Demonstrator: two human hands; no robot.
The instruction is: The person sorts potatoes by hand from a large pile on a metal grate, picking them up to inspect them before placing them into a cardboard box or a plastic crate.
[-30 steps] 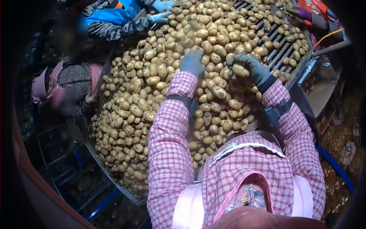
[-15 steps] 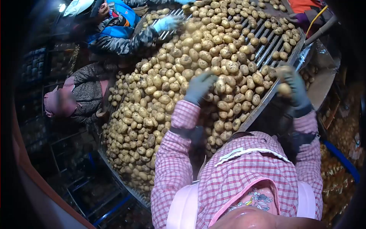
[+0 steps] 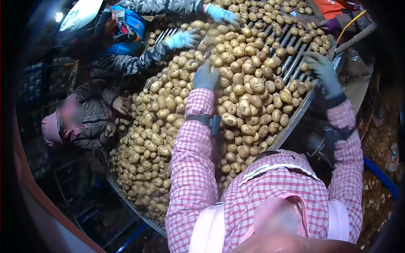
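My left hand (image 3: pixel 206 77), in a grey-blue glove, reaches far into the heap of potatoes (image 3: pixel 168 101). Its fingers point away from me and touch potatoes, with none visibly gripped. Over the right-hand rim of the sorting table my right hand (image 3: pixel 324 72), gloved alike, has its fingers spread and holds nothing. A single potato (image 3: pixel 304 66) lies close to its fingertips on the metal bars (image 3: pixel 291 57). Pink checked sleeves cover both my arms.
Across the table a person in camouflage sleeves works with two light-blue gloves (image 3: pixel 183 40). Another person's bare hand (image 3: pixel 121 105) is at the left edge. A metal side rail (image 3: pixel 295 114) runs along my right. A grey pole (image 3: pixel 356 39) and yellow cord (image 3: pixel 353 21) stand at upper right.
My right hand has let go of a potato and moved up over the rim, its fingers spreading. My left hand has moved forward and left across the heap. The co-workers' hands have shifted too.
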